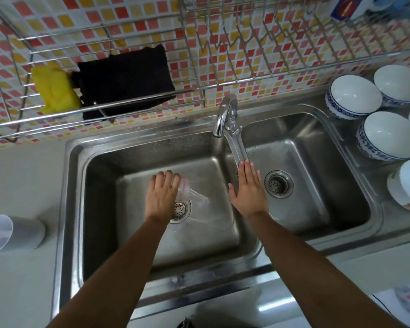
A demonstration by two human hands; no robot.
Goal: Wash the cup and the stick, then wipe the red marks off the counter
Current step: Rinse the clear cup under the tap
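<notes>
Two bare hands and forearms, seen from above.
The left hand (pixel 161 197) and right hand (pixel 247 188) are slim and long-fingered, with short trimmed nails that show most clearly on the right. The left forearm (pixel 118 268) and right forearm (pixel 313 263) are uncovered and smooth along their whole visible length.

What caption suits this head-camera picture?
Left hand holds a clear plastic cup in the steel sink's left basin; open right hand at the chrome tap lever.
</notes>
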